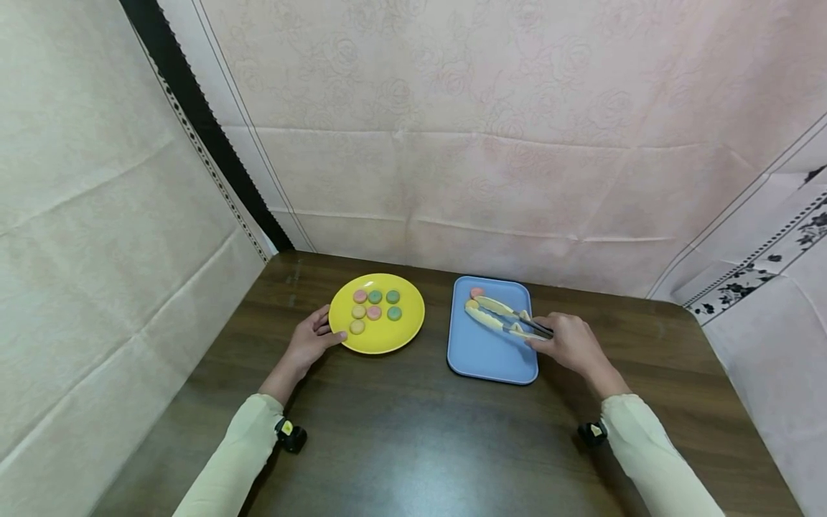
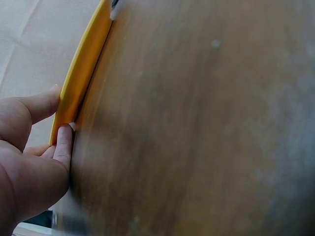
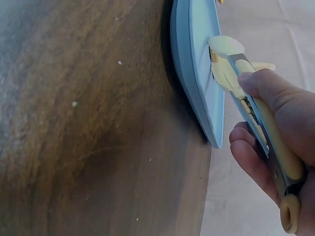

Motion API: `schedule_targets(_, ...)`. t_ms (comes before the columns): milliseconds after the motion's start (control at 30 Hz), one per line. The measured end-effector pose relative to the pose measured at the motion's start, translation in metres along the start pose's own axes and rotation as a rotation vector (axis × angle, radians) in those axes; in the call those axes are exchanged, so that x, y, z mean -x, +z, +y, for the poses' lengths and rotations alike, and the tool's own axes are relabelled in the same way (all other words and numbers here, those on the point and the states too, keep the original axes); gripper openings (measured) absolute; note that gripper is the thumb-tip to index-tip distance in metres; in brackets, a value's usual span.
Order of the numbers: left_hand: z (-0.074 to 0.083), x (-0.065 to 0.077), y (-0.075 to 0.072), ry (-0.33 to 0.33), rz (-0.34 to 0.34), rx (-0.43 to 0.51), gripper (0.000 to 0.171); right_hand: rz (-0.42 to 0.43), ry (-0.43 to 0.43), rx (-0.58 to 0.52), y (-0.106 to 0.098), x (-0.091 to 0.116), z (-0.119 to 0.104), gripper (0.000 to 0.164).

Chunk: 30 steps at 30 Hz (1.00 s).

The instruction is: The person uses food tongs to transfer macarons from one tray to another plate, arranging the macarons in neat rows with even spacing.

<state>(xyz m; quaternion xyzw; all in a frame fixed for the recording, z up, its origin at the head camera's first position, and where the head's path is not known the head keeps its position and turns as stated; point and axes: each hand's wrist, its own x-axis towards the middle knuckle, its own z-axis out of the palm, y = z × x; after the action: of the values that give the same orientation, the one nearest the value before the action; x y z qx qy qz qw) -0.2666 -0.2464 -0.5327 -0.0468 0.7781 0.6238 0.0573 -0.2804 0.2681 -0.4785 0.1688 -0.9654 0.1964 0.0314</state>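
On the left of the table, my left hand [image 1: 311,340] grips the near-left rim of a round yellow plate [image 1: 403,334], thumb and fingers on either side of the edge in the left wrist view. Several small pink, green and yellow macarons [image 1: 374,312] lie on that plate. My right hand [image 1: 570,343] holds cream-tipped tongs [image 1: 491,321] over a blue rectangular tray [image 1: 491,362]. Between the tongs' tips is a yellow macaron [image 1: 472,304]; whether it touches the tray I cannot tell. Just behind it, a pink macaron [image 1: 477,293] sits on the tray.
Plate and tray stand apart near the back edge of a dark wooden table [image 1: 388,431]. A pale patterned cloth [image 1: 452,179] hangs behind the table, with more cloth at both sides. Each wrist wears a small black camera [image 1: 292,436].
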Motion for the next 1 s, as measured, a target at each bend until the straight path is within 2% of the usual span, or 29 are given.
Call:
schedule_targets(333, -0.001, 0.0, 0.002, 0.003, -0.004, 0.009, 0.085, 0.017, -0.035, 0.014, -0.007, 0.002, -0.002, 0.05)
schedule_targets(500, -0.001, 0.0, 0.002, -0.005, 0.002, 0.011, 0.085, 0.057, -0.091, 0.02, -0.016, 0.002, -0.01, 0.045)
schedule_targets(733, 0.001, 0.0, 0.002, -0.008, 0.006, 0.001, 0.084, 0.088, -0.177, 0.001, -0.023, -0.004, -0.033, 0.046)
schedule_targets(1000, 0.002, 0.0, 0.003, -0.007, 0.008, -0.003, 0.085, 0.092, -0.252, -0.022, -0.013, -0.019, -0.067, 0.047)
